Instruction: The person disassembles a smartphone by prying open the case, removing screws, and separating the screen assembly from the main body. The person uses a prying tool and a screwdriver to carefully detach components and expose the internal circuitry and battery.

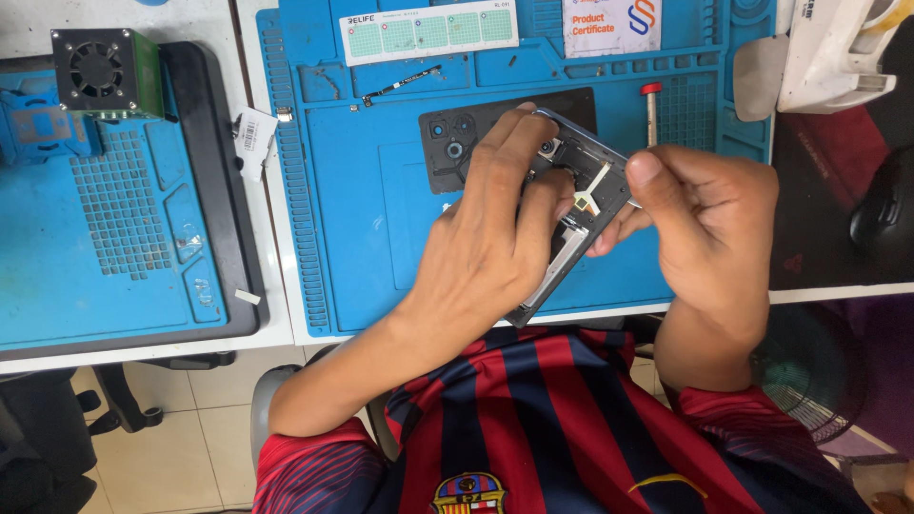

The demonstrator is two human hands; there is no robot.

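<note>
Phone [576,214]: opened smartphone, held tilted above the blue repair mat [381,190], close to the table's near edge, between both hands.
Head view, progress: back cover [457,143] was already off and lay flat on the mat just behind the phone, its camera holes facing up; the internals were exposed. By this judgement disassembly was past the opening stage, with work on the inner parts in hand and reassembly not yet begun.
Head view, appearance: grey metal frame, dark boards and shields inside, a pale Y-shaped flex strip [592,186] across the upper part, camera modules near the top corner.
Left hand [486,238]: fingers closed around the phone's left edge and top, gripping it; fingertips pressed on the interior.
Right hand [709,224]: fingers curled under the phone's right edge, supporting it; thumb [657,186] stretched toward the flex strip, touching or just beside it, which could not be told.
Surroundings: red-capped screwdriver [651,109] lay on the mat beyond the right hand; a loose flex cable [400,84] lay near the mat's far edge; a small fan unit [95,71] stood on a second mat to the left.
</note>
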